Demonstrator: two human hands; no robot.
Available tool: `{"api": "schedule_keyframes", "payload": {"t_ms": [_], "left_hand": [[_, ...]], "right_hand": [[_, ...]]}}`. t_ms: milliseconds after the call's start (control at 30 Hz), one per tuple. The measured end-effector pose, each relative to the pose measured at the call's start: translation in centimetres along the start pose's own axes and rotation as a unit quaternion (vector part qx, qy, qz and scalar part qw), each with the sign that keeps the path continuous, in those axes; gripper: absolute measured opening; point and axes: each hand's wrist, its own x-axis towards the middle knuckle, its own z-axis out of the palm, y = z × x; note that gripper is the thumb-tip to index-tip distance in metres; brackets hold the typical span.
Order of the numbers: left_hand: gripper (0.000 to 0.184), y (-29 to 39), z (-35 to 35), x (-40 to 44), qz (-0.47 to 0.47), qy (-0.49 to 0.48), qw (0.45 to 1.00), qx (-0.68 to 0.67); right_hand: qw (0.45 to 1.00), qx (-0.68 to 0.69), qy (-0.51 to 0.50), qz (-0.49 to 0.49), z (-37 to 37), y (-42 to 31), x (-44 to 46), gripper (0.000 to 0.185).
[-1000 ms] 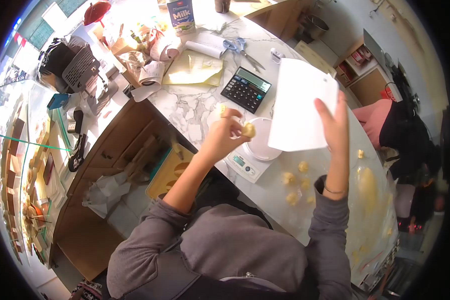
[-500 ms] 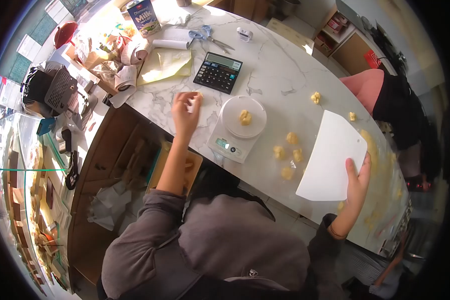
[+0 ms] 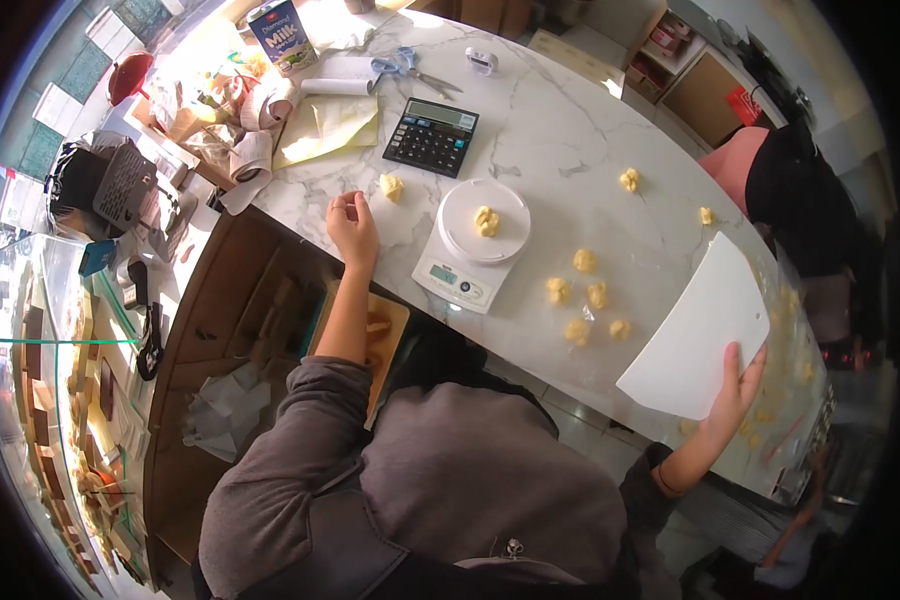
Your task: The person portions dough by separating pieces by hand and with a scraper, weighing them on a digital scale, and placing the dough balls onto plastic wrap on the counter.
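My left hand (image 3: 353,232) is raised at the counter's near edge with its fingers curled together; whatever they may hold is hidden. Just beyond it lies a yellow dough lump (image 3: 391,187), apart from the fingers. Another dough lump (image 3: 486,221) rests on the round plate of a white digital scale (image 3: 457,283). On the right, my right hand (image 3: 736,392) grips the lower edge of a white flat sheet (image 3: 703,330), tilted over the counter. Between scale and sheet sit several dough lumps (image 3: 585,261).
A calculator (image 3: 430,137), scissors (image 3: 410,70), a paper roll (image 3: 338,86) and a milk carton (image 3: 281,38) stand or lie behind. Two more dough pieces (image 3: 629,180) are at the far right edge. A person in black (image 3: 802,200) is beyond the counter.
A dough lump has gone from my left hand onto the scale. That hand has drawn back left, off the other lump. My right hand has carried the sheet right and down, uncovering the dough lumps.
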Motion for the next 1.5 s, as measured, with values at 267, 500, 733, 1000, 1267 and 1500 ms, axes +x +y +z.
{"api": "schedule_keyframes", "payload": {"t_ms": [267, 500, 733, 1000, 1267, 1500], "left_hand": [[0.009, 0.1, -0.3, -0.1, 0.009, 0.001, 1.000, -0.004], [0.007, 0.0, -0.1, -0.2, 0.020, 0.004, 1.000, 0.007], [0.007, 0.0, -0.1, -0.2, 0.021, -0.003, 1.000, 0.005], [0.008, -0.1, -0.1, -0.1, 0.022, -0.003, 1.000, -0.004], [0.017, 0.4, -0.3, -0.3, 0.035, -0.034, 0.999, 0.007], [0.033, -0.6, 0.3, 0.1, 0.141, -0.126, 0.976, 0.106]], "right_hand": [[1.000, 0.021, 0.015, 0.017, 0.0, 1.1, 0.3, 0.049], [1.000, 0.019, 0.017, 0.012, 0.8, 1.1, 0.1, 0.050], [1.000, 0.015, 0.021, 0.011, 0.0, 1.7, -0.2, 0.050], [0.999, 0.020, 0.038, 0.028, -0.2, 1.9, -0.6, 0.051], [0.998, 0.020, 0.039, 0.035, 0.2, 1.8, -0.6, 0.052], [0.997, 0.014, -0.075, -0.018, 6.3, -0.5, 0.8, 0.051]]}}
